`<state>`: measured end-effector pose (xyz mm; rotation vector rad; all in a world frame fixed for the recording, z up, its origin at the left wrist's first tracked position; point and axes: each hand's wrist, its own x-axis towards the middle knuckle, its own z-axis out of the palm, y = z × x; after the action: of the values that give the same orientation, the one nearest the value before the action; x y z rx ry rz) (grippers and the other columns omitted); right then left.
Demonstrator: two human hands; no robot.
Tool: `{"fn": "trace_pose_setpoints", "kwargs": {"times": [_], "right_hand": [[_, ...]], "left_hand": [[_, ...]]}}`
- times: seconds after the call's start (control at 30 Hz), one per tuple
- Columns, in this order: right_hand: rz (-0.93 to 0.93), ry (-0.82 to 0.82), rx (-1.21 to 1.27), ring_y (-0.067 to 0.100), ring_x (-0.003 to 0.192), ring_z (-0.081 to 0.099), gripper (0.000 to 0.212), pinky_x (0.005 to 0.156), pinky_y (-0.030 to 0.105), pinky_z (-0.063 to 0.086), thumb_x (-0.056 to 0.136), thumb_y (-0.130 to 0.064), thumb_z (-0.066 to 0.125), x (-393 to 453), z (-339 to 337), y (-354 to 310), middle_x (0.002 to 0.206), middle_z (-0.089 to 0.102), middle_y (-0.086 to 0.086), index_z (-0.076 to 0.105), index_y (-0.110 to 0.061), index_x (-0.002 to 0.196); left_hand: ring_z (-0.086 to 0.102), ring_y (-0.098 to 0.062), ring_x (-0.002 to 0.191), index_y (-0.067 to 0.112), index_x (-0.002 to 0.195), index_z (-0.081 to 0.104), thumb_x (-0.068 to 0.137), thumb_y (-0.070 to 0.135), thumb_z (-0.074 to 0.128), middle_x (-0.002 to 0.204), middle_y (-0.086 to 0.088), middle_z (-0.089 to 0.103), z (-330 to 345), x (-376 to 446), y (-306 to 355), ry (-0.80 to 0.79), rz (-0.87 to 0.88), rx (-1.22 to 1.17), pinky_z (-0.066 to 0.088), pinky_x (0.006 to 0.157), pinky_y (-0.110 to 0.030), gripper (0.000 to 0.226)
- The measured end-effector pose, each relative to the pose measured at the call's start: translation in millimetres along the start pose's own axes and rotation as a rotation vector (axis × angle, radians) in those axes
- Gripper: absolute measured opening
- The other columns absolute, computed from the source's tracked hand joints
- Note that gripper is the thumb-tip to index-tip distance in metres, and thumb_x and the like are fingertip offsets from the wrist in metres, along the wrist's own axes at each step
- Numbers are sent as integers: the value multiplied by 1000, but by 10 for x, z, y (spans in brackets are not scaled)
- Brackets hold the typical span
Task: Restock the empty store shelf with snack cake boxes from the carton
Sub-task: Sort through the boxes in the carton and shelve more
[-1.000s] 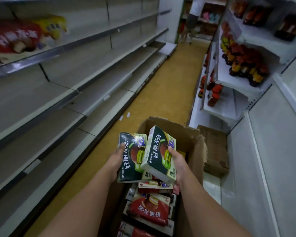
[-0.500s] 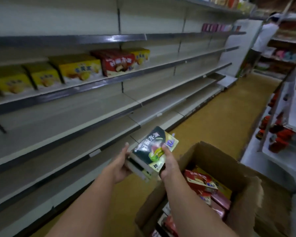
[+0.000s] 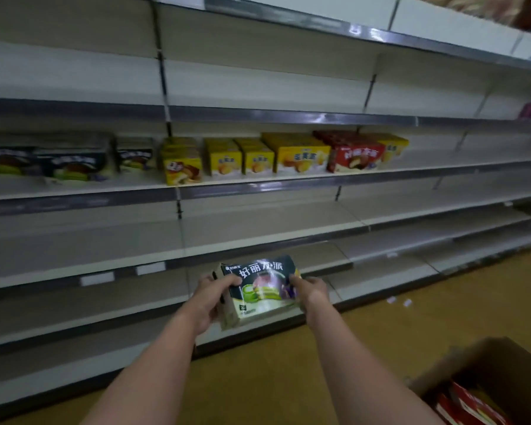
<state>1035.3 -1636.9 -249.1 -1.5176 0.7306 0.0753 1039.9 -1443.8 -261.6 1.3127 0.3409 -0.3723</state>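
both hands, left hand [image 3: 210, 297] and right hand [image 3: 310, 291], pinch opposite ends of the dark boxes [image 3: 259, 289], stacked to carry together toward matching boxes on the shelf [image 3: 258, 187].

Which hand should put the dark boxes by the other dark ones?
Probably the left hand: the matching dark boxes on the shelf sit on its side. Both hands grip the held boxes; right hand.

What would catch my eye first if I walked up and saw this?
Probably the dark green snack cake boxes held between the left hand and right hand, low in front of the bare lower shelves. Above them, one shelf carries a row of dark, yellow boxes and a red box.
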Motion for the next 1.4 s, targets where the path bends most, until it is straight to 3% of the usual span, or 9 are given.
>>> {"fn": "trace_pose_setpoints", "kwargs": {"times": [0.17,0.27,0.37,0.53,0.77,0.9,1.07,1.27,1.4], "right_hand": [[-6,-354,-290,33,126,44,80,98,42,43,82,-30,75,-294,918,-61,143,42,16,31,-6,145],[-49,-455,-292,30,111,52,72,76,35,48,78,-31,79,-462,1469,-14,127,52,12,44,-5,134],[-51,-535,-234,30,102,59,63,81,41,52,67,-26,86,-597,1917,24,115,62,11,56,-3,117],[-75,-649,-243,18,83,56,52,59,27,42,79,-19,77,-783,2527,-16,103,60,8,50,-4,120],[-125,-776,-347,29,100,63,53,95,42,50,70,-39,83,-823,3393,-283,105,67,13,56,-9,105],[-134,-830,-291,28,87,66,48,86,43,54,75,-28,81,-797,3897,-502,104,68,16,53,-5,107],[-219,-808,-173,27,88,62,46,84,40,50,75,-17,81,-660,4595,-807,95,66,13,53,-1,107],[-371,-877,-181,8,80,60,27,62,17,47,83,-12,74,-552,5335,-1284,95,65,0,58,-13,105],[-463,-829,-295,20,101,64,45,90,36,53,75,-22,82,-489,5773,-1361,114,68,6,62,-11,114]], "left_hand": [[63,-38,101,30,106,46,72,31,79,111,-16,63,-951,-282,190,134,105,-63,52,86,-54,48],[66,-36,100,21,115,54,58,55,80,110,-15,69,-1454,-412,308,201,159,-124,52,88,-54,71],[67,-34,100,18,114,64,78,74,46,106,-15,71,-1878,-550,392,205,137,-174,53,87,-46,69],[68,-36,98,12,114,67,91,66,38,104,-19,71,-2531,-562,462,401,132,-201,50,92,-53,66],[63,-37,101,12,125,50,97,57,30,115,-20,63,-3256,-426,856,699,221,-163,51,87,-51,57],[67,-37,93,16,119,58,96,59,33,106,-21,68,-3553,-218,1175,716,254,-198,53,85,-56,55],[49,-33,128,28,139,45,48,100,44,140,-13,51,-4048,160,1680,540,139,-49,34,108,-54,116],[57,-27,111,16,122,31,60,57,83,121,-8,57,-4525,506,2271,648,257,110,45,100,-48,91],[56,-26,110,14,125,33,74,35,80,120,-7,57,-4779,648,2458,660,364,81,43,100,-43,72]]}}
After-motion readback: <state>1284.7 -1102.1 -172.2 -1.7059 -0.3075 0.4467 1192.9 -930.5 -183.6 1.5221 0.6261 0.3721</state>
